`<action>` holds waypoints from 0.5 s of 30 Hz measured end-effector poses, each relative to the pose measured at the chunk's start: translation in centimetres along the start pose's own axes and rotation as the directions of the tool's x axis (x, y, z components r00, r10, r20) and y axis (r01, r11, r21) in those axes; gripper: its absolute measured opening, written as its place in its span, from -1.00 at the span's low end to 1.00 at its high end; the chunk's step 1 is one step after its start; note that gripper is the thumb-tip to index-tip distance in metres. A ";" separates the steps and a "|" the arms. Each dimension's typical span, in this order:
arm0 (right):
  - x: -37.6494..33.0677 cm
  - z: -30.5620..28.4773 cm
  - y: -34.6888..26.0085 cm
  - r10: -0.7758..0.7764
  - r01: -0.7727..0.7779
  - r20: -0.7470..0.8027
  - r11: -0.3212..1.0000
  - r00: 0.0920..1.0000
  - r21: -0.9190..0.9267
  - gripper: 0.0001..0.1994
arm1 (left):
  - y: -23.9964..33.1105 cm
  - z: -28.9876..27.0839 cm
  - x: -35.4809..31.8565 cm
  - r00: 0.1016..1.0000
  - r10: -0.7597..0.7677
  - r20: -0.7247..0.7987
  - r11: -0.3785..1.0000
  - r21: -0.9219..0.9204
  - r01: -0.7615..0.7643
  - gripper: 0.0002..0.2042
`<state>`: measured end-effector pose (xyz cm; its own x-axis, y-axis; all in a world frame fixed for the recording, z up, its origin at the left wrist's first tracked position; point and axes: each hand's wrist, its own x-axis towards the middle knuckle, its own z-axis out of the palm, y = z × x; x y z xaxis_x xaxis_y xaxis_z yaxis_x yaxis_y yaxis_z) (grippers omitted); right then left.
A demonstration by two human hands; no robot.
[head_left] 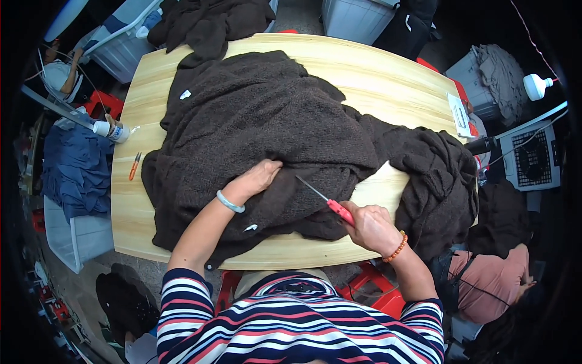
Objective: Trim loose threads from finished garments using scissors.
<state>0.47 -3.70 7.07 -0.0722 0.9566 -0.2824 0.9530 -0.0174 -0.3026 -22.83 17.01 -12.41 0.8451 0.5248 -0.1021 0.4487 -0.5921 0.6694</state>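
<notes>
A large dark brown knit garment [242, 121] lies in loose folds over the wooden table. My left hand [259, 176] is closed on a fold of it near the table's middle, its fingertips partly hidden in the cloth. In my right hand [373, 227] is a red-handled tool [340, 212] with a long, thin metal shaft; its exact kind is unclear. The shaft points up and left over the knit, its tip close to my left fingers. Small white tags [251, 228] show on the cloth.
On the table [370, 60], orange-handled thread snips [134, 166] lie at left, near a white bottle [112, 130]. More brown knitwear [439, 182] is heaped at right. Blue cloth [76, 164] fills a bin at left. Co-workers sit far left and at lower right [491, 279].
</notes>
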 end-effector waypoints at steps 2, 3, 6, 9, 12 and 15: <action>0.2 1.0 0.5 -0.052 0.052 0.016 0.999 0.999 -0.007 -0.72 | 0.6 -0.6 -0.9 0.993 0.100 -0.056 0.995 0.005 -0.100 -0.64; 0.3 1.3 0.3 -0.104 0.104 -0.004 0.994 0.995 0.018 -0.74 | 0.4 -0.9 -2.5 0.964 0.237 -0.121 0.970 -0.019 -0.240 -0.58; 1.2 1.8 -1.5 -0.178 0.172 0.059 0.980 0.982 0.101 -0.75 | 4.5 -3.8 -5.2 0.996 0.073 0.051 0.970 0.228 -0.083 -0.54; 2.1 2.4 -3.5 -0.265 0.255 0.074 0.959 0.961 0.126 -0.76 | 6.4 -5.3 -9.5 0.997 0.075 0.036 0.905 0.417 -0.083 -0.47; 3.1 3.6 -5.5 -0.428 0.398 0.148 0.897 0.892 0.193 -0.77 | 6.1 -6.1 -14.2 0.993 0.114 -0.002 0.823 0.561 -0.093 -0.44; 3.3 4.0 -6.4 -0.483 0.435 0.189 0.866 0.855 0.246 -0.76 | 5.8 -6.0 -18.0 0.999 0.015 0.029 0.846 0.533 -0.028 -0.44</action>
<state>-7.09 -1.62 4.42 -0.5773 0.7716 -0.2673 0.7216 0.3289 -0.6092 -37.20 7.82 -2.32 0.8598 0.4979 -0.1131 0.5106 -0.8415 0.1766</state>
